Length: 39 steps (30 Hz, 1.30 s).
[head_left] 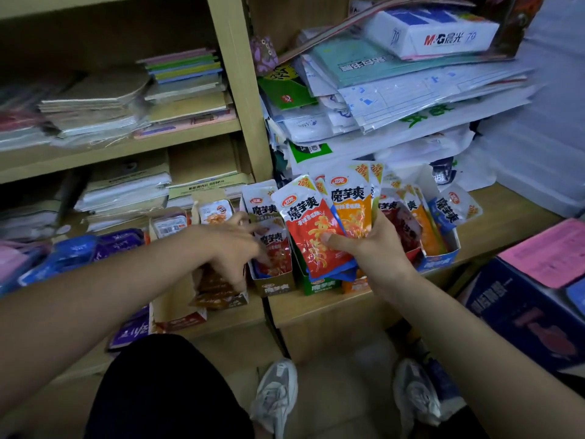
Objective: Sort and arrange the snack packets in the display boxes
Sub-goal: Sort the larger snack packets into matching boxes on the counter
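Right grip (364,245) holds snack packets (311,231) (thumb atop).

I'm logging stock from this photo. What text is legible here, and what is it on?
"M&G晨光 70": white paper ream on the top pile.
"魔芋爽": red packet gripped by the right hand, orange packet behind it, brown display box front.
"卫龙": red oval logo on the orange packet.
"20%": yellow corner of the red packet.
Too blurred: packets' small print, shelf papers, dark blue carton.
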Each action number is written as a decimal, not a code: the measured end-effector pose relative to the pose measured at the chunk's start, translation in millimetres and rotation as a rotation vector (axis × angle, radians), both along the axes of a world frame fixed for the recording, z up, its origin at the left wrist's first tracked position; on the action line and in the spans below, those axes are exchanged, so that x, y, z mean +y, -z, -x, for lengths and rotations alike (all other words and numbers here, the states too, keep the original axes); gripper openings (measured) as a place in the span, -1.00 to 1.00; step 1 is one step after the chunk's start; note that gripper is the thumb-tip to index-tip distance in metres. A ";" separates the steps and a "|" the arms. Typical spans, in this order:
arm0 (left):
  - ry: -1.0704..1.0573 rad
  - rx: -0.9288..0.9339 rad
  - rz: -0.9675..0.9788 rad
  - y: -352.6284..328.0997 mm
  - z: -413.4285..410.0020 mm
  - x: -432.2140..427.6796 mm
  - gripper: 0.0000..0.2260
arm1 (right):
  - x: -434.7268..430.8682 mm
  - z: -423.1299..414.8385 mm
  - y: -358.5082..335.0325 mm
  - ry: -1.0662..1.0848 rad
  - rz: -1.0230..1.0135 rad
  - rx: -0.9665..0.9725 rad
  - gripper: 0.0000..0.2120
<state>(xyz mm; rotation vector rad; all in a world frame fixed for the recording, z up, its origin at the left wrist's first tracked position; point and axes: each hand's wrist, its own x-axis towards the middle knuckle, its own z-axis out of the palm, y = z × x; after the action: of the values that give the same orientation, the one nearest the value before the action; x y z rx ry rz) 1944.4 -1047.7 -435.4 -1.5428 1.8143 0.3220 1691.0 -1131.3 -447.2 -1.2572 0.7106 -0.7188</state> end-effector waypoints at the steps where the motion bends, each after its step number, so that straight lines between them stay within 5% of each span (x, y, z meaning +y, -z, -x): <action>1: 0.015 -0.023 -0.022 1.1 -0.5 -3.7 -0.29 | 0.9 -0.5 1.6 -0.003 0.009 0.013 -0.46; 4: -0.041 0.033 -0.081 -4.4 2.4 -10.2 -0.31 | 4.4 -0.9 8.0 -0.024 0.026 0.035 -0.44; 12: -0.024 0.179 -0.115 -2.9 8.2 -7.2 -0.76 | 9.7 -1.4 15.2 -0.055 0.046 0.079 -0.44; 15: -0.029 0.292 -0.077 5.1 4.2 -3.6 -0.63 | 11.2 -1.0 15.5 -0.056 0.053 0.089 -0.45; 29: -0.518 1.025 0.982 -16.9 7.3 48.2 -0.92 | 13.3 4.9 11.0 0.057 0.047 0.031 -0.50; 35: -0.618 1.166 1.557 -50.2 50.2 63.4 -0.96 | 14.6 5.3 7.5 0.104 -0.073 -0.064 -0.44; 39: -0.401 1.190 1.453 -39.9 84.6 60.5 -0.98 | 14.3 4.1 5.8 0.075 -0.183 -0.114 -0.45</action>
<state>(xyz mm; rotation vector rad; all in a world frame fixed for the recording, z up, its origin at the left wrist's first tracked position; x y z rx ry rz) 1859.8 -987.2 -395.5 -3.1871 2.8712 0.0037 1686.9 -1117.1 -453.0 -1.0190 0.7162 -0.7629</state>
